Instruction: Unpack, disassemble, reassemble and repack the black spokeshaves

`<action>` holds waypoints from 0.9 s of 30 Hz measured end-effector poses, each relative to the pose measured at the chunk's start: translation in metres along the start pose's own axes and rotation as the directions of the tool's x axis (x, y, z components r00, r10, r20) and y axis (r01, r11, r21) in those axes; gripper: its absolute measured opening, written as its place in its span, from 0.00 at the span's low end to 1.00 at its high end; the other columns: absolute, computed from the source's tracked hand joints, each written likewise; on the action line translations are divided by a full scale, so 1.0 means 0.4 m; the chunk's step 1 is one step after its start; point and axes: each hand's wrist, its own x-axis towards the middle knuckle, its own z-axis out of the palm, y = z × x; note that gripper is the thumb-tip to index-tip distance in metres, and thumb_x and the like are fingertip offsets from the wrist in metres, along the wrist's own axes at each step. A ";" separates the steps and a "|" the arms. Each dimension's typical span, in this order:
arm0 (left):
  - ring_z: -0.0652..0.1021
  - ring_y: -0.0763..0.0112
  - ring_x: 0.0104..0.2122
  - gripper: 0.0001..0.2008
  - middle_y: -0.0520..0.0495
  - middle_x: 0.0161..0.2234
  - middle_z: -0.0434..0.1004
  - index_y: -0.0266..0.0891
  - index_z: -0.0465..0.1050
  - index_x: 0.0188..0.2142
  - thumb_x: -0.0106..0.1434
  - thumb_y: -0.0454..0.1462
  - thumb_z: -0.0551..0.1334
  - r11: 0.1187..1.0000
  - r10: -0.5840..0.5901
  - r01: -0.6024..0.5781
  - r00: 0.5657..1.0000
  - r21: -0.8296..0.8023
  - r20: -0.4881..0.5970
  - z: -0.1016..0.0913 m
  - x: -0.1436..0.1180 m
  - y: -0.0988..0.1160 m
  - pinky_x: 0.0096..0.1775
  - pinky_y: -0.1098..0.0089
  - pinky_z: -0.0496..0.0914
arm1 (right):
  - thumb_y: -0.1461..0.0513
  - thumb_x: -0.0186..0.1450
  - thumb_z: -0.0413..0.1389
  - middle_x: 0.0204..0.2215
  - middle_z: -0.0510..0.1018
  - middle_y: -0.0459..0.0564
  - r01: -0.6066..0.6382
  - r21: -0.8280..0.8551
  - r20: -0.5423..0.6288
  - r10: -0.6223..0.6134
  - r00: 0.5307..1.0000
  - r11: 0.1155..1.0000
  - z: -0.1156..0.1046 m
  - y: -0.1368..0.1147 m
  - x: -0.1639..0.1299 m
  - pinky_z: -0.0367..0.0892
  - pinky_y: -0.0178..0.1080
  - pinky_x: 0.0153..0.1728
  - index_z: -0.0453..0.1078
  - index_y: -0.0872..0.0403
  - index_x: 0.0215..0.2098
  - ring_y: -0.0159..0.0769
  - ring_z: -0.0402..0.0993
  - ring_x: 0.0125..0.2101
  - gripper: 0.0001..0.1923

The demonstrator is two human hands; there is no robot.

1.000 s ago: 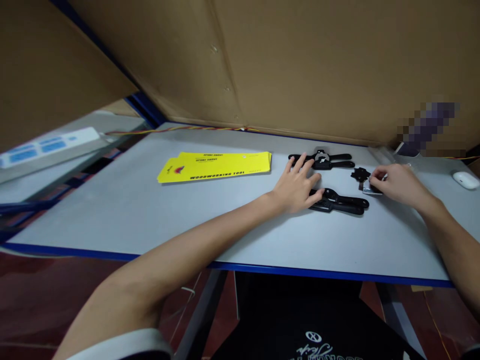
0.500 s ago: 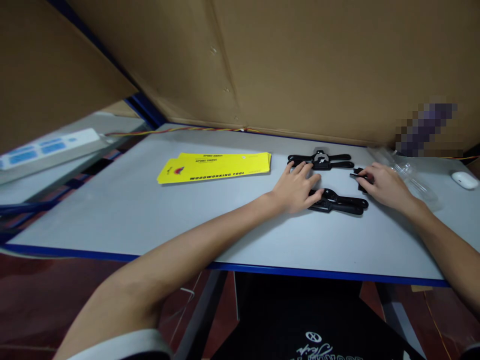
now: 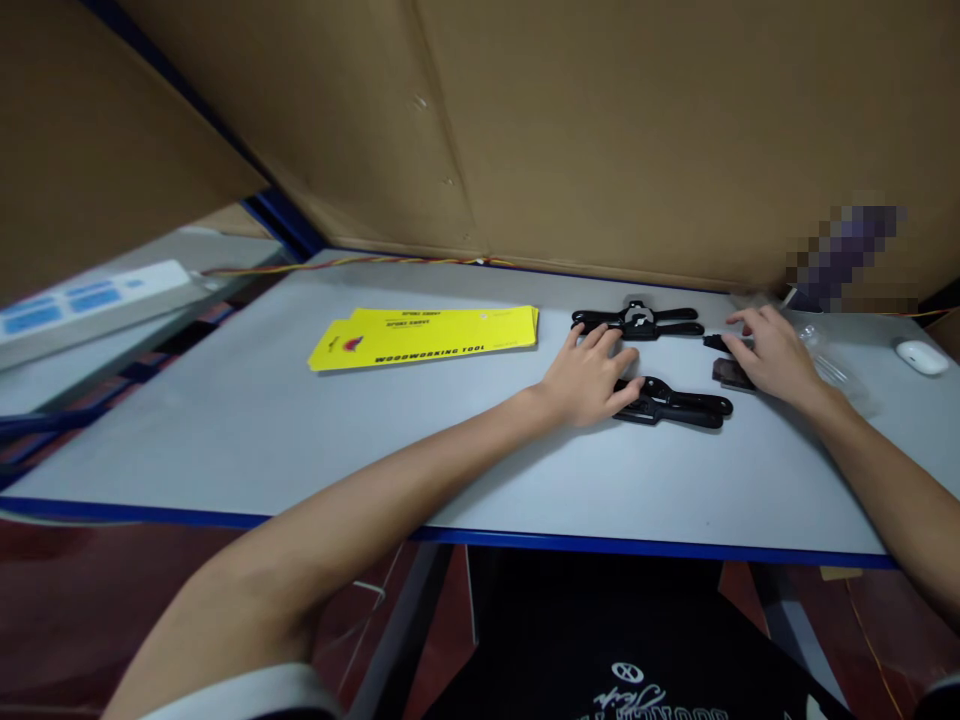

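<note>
My left hand lies with spread fingers between two groups of black spokeshaves. Its fingertips touch or hover at the left handles of the far spokeshaves, and its thumb rests by the near spokeshaves, hiding their left ends. Over to the right, my right hand has thumb and fingers apart. Beneath and beside it lie a small black part and a dark, flat rectangular piece, both partly covered by the hand.
Yellow printed cards overlap on the grey table, left of my hands. Clear plastic packaging sits behind my right hand. A white mouse-shaped object is at far right. A power strip lies on the left surface; cardboard panels rise behind.
My right hand has opened from a pinch on a small black part and moved slightly up. The dark rectangular piece now shows more. My left hand stays in place.
</note>
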 end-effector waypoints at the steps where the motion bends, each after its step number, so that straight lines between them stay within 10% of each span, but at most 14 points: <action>1: 0.71 0.39 0.68 0.30 0.31 0.66 0.74 0.40 0.77 0.60 0.79 0.54 0.46 1.000 -0.001 0.001 1.000 0.003 0.000 0.000 0.000 0.000 0.69 0.34 0.61 | 0.51 0.74 0.51 0.44 0.78 0.59 0.006 -0.002 -0.004 -0.006 1.000 1.000 0.002 0.001 0.001 0.73 0.56 0.51 0.79 0.50 0.52 0.55 0.77 0.46 0.19; 18: 0.70 0.38 0.69 0.31 0.29 0.67 0.73 0.38 0.76 0.63 0.79 0.53 0.47 0.999 -0.013 0.010 0.998 0.038 0.057 -0.013 0.002 0.007 0.70 0.35 0.61 | 0.47 0.76 0.49 0.47 0.81 0.64 0.116 -0.102 0.096 -0.106 0.990 0.988 -0.023 -0.005 0.003 0.73 0.61 0.53 0.83 0.53 0.55 0.61 0.77 0.50 0.27; 27: 0.71 0.40 0.67 0.31 0.32 0.61 0.76 0.39 0.76 0.62 0.79 0.55 0.46 1.000 -0.003 0.003 1.000 0.023 0.027 -0.004 0.001 0.000 0.69 0.36 0.61 | 0.38 0.75 0.51 0.74 0.65 0.64 0.177 -0.110 0.292 -0.138 0.946 0.978 -0.113 0.023 -0.021 0.65 0.75 0.62 0.70 0.44 0.74 0.74 0.66 0.68 0.37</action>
